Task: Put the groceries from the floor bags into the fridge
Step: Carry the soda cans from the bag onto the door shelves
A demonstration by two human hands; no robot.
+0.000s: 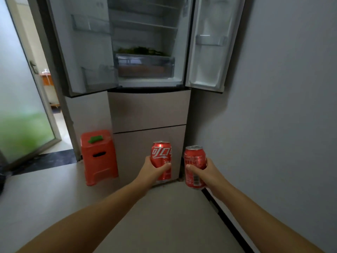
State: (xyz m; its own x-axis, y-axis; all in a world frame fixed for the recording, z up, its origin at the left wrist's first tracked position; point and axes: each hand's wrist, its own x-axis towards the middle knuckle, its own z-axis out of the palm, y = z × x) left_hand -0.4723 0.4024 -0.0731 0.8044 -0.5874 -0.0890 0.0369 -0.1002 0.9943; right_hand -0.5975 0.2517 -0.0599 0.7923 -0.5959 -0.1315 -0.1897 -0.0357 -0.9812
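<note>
**Two cans held upright before the open fridge**

We hold two red cans upright, long axes vertical, tops up. Our left hand (152,169) wraps the left can (161,157), fingers curled round its lower half; our right hand (204,170) grips the right can (194,167) the same way. Both cans sit low, near the fridge (148,110) drawers. Above, both doors stand open; greens (140,50) lie over the crisper drawer (145,65). An orange stool (98,156) stands left of the fridge.
</note>
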